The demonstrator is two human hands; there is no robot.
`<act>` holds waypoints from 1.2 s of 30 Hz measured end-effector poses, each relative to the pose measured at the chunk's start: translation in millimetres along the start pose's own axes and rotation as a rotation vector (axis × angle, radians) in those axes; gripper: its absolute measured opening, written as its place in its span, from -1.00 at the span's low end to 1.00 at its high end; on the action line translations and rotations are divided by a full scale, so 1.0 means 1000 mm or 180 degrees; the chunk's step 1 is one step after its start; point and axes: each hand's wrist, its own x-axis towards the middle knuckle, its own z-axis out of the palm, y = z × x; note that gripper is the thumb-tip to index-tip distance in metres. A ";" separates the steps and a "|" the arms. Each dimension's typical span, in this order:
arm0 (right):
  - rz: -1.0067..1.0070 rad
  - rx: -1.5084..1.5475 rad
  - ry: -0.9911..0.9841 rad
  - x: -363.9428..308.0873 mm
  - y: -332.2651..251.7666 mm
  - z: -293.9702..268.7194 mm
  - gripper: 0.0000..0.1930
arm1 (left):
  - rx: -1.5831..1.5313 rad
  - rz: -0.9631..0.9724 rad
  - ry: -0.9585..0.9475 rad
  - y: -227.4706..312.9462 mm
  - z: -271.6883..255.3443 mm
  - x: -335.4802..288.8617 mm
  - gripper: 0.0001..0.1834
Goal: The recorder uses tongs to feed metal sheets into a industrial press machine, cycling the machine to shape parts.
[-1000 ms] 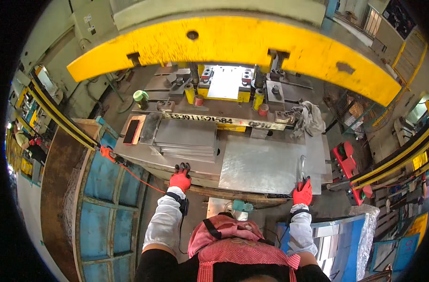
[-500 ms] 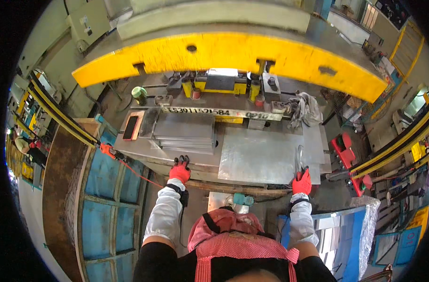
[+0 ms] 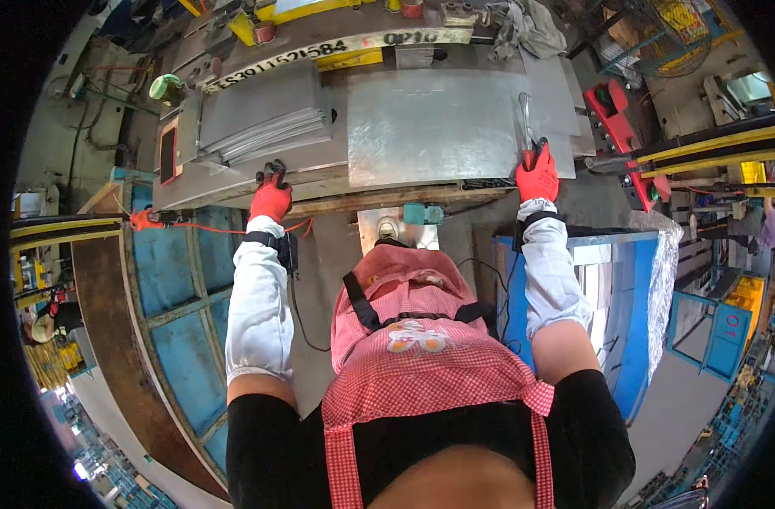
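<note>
My left hand [image 3: 271, 195], in a red glove with dark fingertips, rests at the front edge of the metal work table [image 3: 319, 174]. Its fingers are slightly bent and apart, with nothing seen in them. Just beyond it lies a stack of grey metal sheets [image 3: 264, 110]. A single large, shiny metal sheet [image 3: 430, 127] lies flat to the right of the stack. By that sheet's front right corner, my right hand [image 3: 537, 174] is closed around the near end of a slim silvery metal tool [image 3: 525, 119], which looks like tongs and lies over the sheet.
A phone-like dark slab [image 3: 168, 155] and a green-topped jar [image 3: 165, 88] are at the left. A grey rag [image 3: 527, 30] lies at the back right. A red control stand [image 3: 616, 127] stands right. Below are a teal box [image 3: 423, 214] and a blue-framed bin [image 3: 642, 322].
My view has tilted down, so the table sits higher in the picture and the yellow press beam has mostly left it. Both hands keep about the same places at the table edge.
</note>
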 end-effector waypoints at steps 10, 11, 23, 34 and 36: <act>-0.0062 -0.0016 0.0008 0.001 0.001 0.003 -0.33 | -0.0149 0.0009 -0.0029 -0.009 0.004 0.006 -0.43; -0.0053 -0.0020 -0.0017 0.001 -0.001 0.002 -0.33 | -0.0149 -0.0004 -0.0033 -0.014 0.008 0.006 -0.43; -0.0001 -0.0064 0.0055 0.003 0.003 0.005 -0.32 | -0.0104 -0.0067 -0.0145 -0.007 0.002 0.008 -0.44; 0.0121 -0.0060 -0.0061 0.000 -0.004 -0.001 -0.29 | -0.0155 -0.0057 -0.0246 0.006 -0.011 -0.002 -0.45; 0.0036 -0.0010 -0.0038 -0.001 -0.003 0.001 -0.29 | -0.0047 0.0107 -0.0151 -0.019 0.005 0.006 -0.45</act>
